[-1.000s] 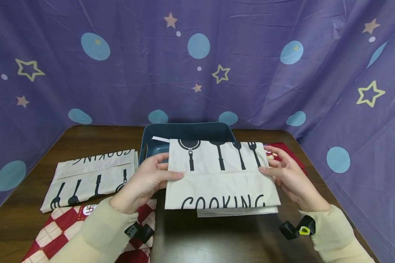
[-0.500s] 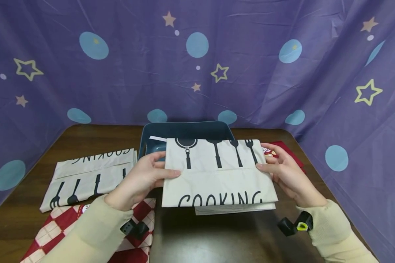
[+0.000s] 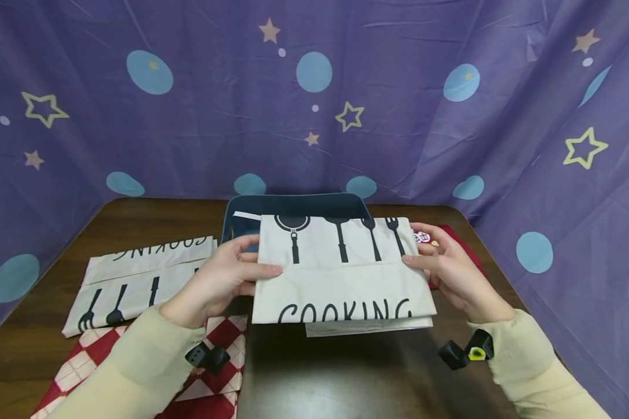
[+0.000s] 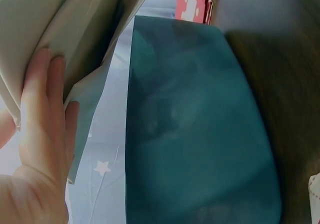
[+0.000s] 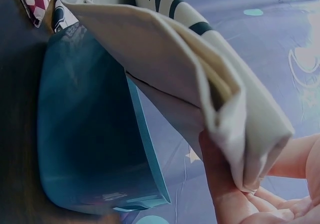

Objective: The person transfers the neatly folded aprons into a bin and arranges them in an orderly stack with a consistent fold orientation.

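A folded cream cloth with black utensil prints and the word COOKING is held up in front of a blue bin. My left hand pinches its left edge, thumb on the front and fingers behind. On the opposite edge my right hand grips it the same way. In the right wrist view the cloth's folded layers show at the side edge, with the bin beyond. The left wrist view shows fingers spread behind the cloth. Much of the bin is hidden by the cloth in the head view.
Another folded COOKING cloth lies on the table at left. Nearer, a red-and-cream checked cloth is partly covered by my left sleeve. A red cloth lies right of the bin. A purple curtain hangs behind.
Both hands have carried the cream cloth slightly up and to the left, toward the bin. Their grip on it looks the same, and the head view has shifted a little.
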`<state>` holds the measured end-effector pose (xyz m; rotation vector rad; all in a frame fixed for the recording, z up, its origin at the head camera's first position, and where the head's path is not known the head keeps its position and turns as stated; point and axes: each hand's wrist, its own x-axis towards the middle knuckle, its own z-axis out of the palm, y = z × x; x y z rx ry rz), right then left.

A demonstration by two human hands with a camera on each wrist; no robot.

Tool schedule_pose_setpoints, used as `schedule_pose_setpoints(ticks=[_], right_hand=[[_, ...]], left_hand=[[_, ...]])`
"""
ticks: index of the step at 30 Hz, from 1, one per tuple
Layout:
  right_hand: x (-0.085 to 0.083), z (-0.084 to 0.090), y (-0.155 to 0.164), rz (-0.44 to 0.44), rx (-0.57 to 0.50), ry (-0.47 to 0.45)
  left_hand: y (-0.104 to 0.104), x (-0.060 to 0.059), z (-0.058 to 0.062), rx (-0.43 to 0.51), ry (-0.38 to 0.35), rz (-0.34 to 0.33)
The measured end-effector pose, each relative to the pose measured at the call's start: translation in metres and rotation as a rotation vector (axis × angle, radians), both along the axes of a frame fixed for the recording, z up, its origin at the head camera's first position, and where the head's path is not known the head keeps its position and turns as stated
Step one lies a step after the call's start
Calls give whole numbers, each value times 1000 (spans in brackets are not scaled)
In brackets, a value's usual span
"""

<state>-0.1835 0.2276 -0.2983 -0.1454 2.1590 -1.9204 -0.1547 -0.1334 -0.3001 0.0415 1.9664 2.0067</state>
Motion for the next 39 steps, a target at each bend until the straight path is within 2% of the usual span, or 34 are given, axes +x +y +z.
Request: schedule_pose_setpoints(ticks=[18,39], right_hand=[[-7,8,-10,15,5,10],[-14,14,-22,15,-8,23]], left_hand=[[-9,-3,6,-29,-7,2],[-22,-12,13,-73,27,-8]])
